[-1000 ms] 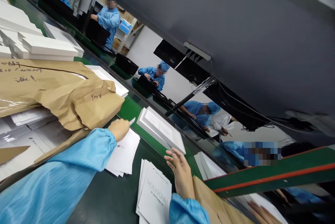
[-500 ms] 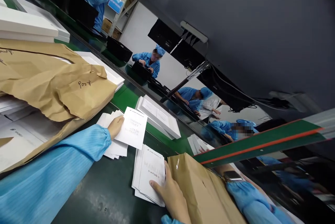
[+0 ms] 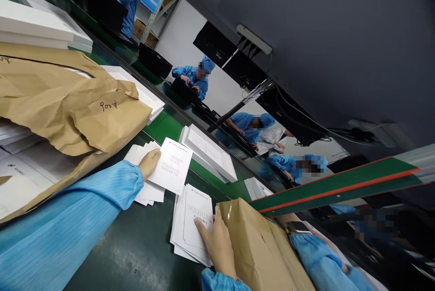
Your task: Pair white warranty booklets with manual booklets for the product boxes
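My left hand (image 3: 149,164) pinches a white warranty policy leaflet (image 3: 171,166) by its left edge, thumb side hidden behind the card. Under and beside it lies a loose pile of white leaflets (image 3: 135,154) on the dark table. Lower right, my right hand (image 3: 219,241) is closed at the right edge of a white manual (image 3: 198,218), with the thumb on its cover. That manual lies on top of an uneven stack of manuals (image 3: 180,236). My right fingers are next to a brown paper bag (image 3: 258,241).
A torn brown paper bag (image 3: 115,132) with white booklets inside stands at left. White boxes (image 3: 210,150) sit on the green conveyor (image 3: 166,123). A green board with an orange stripe (image 3: 340,182) juts in at right. A co-worker's sleeved arm (image 3: 319,254) is beyond the right bag.
The top manual has shifted up slightly against its stack, and my right hand has moved a little up and left with it. My left hand with the leaflet is almost unmoved.
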Action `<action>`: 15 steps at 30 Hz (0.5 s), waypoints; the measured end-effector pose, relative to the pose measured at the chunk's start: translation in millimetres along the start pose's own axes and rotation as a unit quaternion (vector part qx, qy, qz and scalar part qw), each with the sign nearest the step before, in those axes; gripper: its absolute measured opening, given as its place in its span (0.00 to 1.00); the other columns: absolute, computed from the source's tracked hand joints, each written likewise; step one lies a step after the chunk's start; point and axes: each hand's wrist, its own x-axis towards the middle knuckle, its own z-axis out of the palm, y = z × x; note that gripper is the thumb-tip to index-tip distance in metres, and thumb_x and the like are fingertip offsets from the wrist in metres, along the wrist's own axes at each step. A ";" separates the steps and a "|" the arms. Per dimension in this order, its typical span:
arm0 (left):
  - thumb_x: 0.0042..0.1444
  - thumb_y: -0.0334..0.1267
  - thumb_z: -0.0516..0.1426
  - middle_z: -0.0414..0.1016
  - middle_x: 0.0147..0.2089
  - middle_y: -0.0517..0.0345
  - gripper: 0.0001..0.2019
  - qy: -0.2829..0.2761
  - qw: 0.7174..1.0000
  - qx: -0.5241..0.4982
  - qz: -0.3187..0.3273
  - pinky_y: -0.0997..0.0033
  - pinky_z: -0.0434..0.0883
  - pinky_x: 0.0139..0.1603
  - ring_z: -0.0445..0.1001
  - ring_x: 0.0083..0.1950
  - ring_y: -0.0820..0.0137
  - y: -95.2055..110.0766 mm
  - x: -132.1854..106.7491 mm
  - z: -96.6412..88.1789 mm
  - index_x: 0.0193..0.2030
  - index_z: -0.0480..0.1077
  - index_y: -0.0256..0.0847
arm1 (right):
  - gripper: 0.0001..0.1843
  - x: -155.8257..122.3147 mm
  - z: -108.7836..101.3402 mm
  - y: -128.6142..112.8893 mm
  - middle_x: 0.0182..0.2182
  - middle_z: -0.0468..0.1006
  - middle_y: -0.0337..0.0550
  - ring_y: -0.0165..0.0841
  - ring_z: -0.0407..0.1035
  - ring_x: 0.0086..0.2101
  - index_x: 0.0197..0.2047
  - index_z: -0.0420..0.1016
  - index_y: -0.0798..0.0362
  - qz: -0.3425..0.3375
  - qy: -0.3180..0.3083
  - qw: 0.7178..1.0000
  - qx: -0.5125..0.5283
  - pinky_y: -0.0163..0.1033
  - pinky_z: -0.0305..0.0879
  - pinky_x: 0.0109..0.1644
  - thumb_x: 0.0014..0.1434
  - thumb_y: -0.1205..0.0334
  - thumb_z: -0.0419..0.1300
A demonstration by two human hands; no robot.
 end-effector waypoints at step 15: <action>0.48 0.42 0.43 0.61 0.23 0.63 0.11 -0.010 1.000 0.013 -0.001 0.72 0.60 0.32 0.63 0.29 0.71 0.7 -0.4 1.2 0.23 0.58 0.39 | 0.28 62.6 -12.7 -8.5 0.42 0.64 0.46 0.43 0.51 0.47 0.43 0.64 0.51 -0.131 -0.082 0.988 -0.022 0.46 0.47 0.48 0.33 0.62 0.60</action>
